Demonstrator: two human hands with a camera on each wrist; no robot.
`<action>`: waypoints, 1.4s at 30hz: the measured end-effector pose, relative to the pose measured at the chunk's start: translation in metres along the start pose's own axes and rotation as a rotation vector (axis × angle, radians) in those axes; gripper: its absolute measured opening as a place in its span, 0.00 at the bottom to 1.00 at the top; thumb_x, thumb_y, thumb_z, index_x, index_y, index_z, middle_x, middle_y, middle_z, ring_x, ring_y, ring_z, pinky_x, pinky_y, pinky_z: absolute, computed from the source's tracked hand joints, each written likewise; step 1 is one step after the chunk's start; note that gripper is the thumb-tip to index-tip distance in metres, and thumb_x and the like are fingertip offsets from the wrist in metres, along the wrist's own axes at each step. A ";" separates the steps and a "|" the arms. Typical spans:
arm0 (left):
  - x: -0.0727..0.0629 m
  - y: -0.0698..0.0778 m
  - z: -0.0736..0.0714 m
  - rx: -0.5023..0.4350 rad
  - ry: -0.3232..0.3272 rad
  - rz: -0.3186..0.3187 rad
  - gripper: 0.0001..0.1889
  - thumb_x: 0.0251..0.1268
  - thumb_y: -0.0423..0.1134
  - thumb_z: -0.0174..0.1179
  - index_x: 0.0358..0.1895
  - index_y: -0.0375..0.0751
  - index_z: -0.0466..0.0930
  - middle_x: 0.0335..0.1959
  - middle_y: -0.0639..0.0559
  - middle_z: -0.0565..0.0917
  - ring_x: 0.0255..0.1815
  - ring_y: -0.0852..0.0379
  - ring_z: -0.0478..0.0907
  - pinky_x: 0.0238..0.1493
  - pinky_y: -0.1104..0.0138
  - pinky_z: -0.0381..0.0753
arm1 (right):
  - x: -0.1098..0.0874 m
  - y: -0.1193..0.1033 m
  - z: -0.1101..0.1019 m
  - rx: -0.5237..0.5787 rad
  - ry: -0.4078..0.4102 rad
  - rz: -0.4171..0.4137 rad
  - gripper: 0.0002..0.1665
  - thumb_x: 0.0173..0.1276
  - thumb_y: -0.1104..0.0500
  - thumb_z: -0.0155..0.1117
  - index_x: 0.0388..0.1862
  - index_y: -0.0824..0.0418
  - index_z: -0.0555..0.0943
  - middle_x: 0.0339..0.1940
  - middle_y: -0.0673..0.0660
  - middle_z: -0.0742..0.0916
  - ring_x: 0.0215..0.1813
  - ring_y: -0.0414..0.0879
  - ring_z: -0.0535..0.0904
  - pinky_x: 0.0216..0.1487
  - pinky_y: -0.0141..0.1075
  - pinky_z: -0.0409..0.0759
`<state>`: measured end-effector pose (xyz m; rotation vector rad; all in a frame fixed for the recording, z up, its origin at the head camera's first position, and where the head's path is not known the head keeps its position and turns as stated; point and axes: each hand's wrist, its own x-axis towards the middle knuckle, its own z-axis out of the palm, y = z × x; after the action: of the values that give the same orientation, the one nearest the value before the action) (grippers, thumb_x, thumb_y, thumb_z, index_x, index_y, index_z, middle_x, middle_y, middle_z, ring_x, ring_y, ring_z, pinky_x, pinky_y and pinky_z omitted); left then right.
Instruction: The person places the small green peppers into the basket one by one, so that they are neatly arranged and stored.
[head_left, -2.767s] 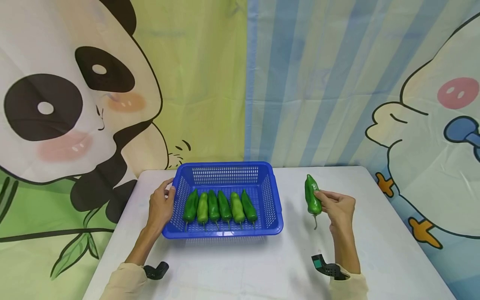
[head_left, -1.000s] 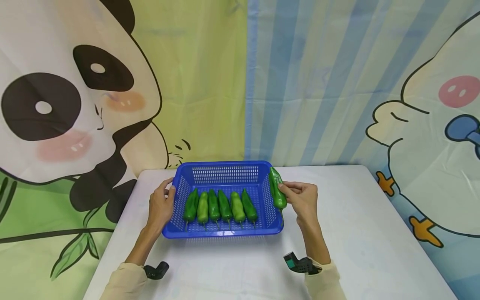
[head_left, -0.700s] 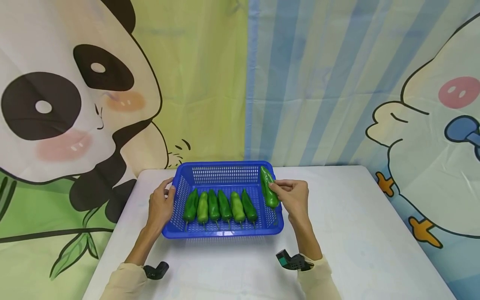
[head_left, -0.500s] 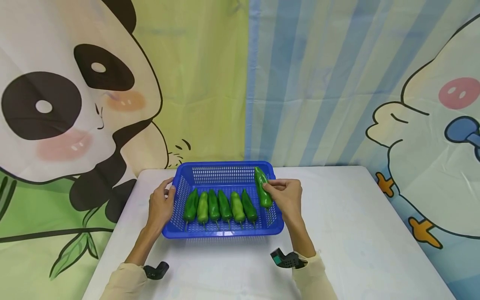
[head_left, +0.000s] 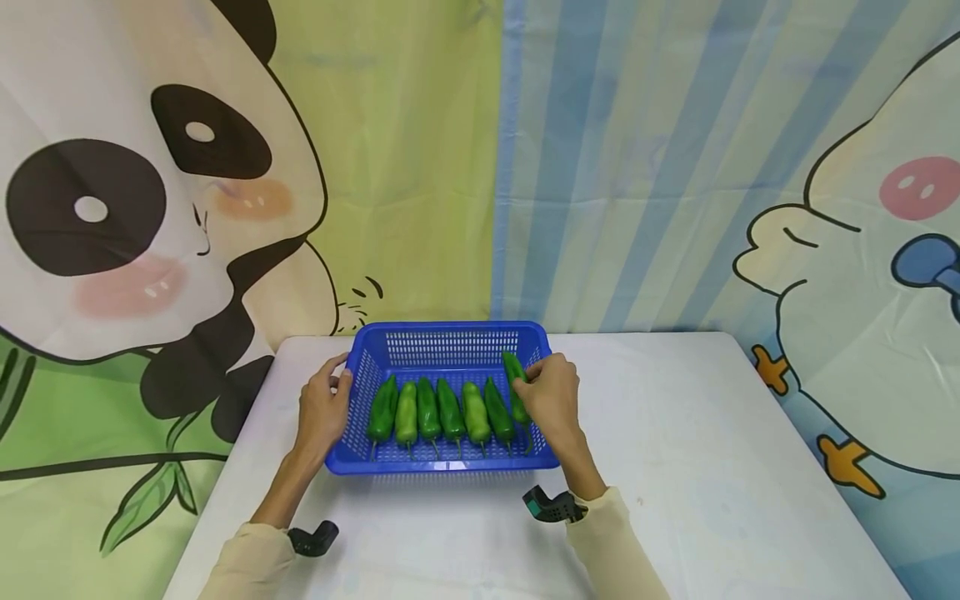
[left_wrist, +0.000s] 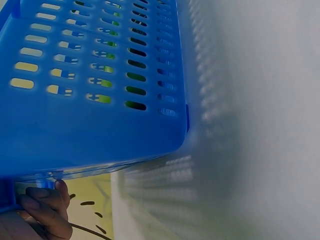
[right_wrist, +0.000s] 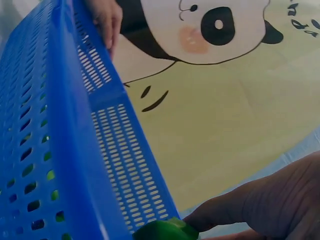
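A blue plastic basket [head_left: 450, 467] stands on the white table, with several green peppers [head_left: 427, 412] side by side in a row inside, stems toward the person. My left hand [head_left: 322, 407] grips the basket's left rim; the left wrist view shows its fingers [left_wrist: 47, 207] curled at the edge. Inside the right end of the basket, my right hand [head_left: 555, 400] pinches another green pepper [head_left: 513, 368] between thumb and fingers. That pepper lies just right of the row, its tip toward the back. Whether it touches the basket floor I cannot tell.
The white table [head_left: 712, 467] extends to the right and in front of the basket. Behind it hangs a printed curtain [head_left: 420, 167] with cartoon animals. A black device [head_left: 555, 505] is strapped to the right wrist, another [head_left: 313, 539] to the left.
My right hand has carried the pepper leftward from over the table, across the basket's right rim, and lowered it beside the row. My left hand has stayed at the left rim.
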<state>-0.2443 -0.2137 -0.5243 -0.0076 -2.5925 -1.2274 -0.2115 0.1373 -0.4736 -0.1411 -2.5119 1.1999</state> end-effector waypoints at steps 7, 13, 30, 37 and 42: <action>0.000 -0.001 0.001 0.004 -0.001 -0.006 0.24 0.89 0.40 0.47 0.79 0.34 0.73 0.43 0.28 0.91 0.36 0.41 0.88 0.37 0.63 0.79 | 0.001 0.002 0.013 -0.088 -0.068 0.008 0.33 0.61 0.74 0.69 0.09 0.53 0.60 0.08 0.46 0.62 0.10 0.38 0.58 0.10 0.32 0.60; 0.001 -0.001 0.000 0.004 0.004 0.002 0.24 0.89 0.40 0.47 0.78 0.33 0.73 0.41 0.29 0.90 0.34 0.43 0.87 0.35 0.64 0.79 | 0.003 0.002 0.019 -0.151 -0.094 0.001 0.31 0.58 0.76 0.67 0.18 0.50 0.59 0.16 0.47 0.62 0.16 0.43 0.62 0.14 0.35 0.66; 0.000 0.000 -0.001 0.004 0.000 -0.008 0.25 0.90 0.41 0.47 0.79 0.33 0.72 0.43 0.28 0.90 0.38 0.40 0.88 0.37 0.63 0.79 | 0.003 0.013 0.036 -0.211 -0.110 -0.028 0.24 0.56 0.78 0.64 0.21 0.55 0.64 0.21 0.49 0.65 0.22 0.46 0.67 0.20 0.39 0.70; -0.001 0.000 -0.001 0.005 -0.001 -0.010 0.24 0.90 0.40 0.47 0.79 0.33 0.72 0.43 0.27 0.90 0.38 0.39 0.88 0.37 0.62 0.79 | 0.000 0.010 0.038 -0.260 -0.125 -0.049 0.20 0.57 0.79 0.62 0.23 0.57 0.67 0.22 0.51 0.68 0.26 0.49 0.70 0.24 0.43 0.75; 0.000 0.000 0.000 0.003 -0.001 -0.008 0.24 0.90 0.40 0.47 0.79 0.33 0.72 0.43 0.27 0.90 0.38 0.39 0.88 0.37 0.62 0.79 | -0.001 0.010 0.037 -0.270 -0.143 -0.053 0.19 0.59 0.78 0.64 0.23 0.58 0.68 0.21 0.52 0.70 0.26 0.48 0.71 0.24 0.44 0.75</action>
<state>-0.2439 -0.2139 -0.5246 0.0026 -2.5975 -1.2271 -0.2243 0.1160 -0.5028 -0.0560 -2.7756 0.8736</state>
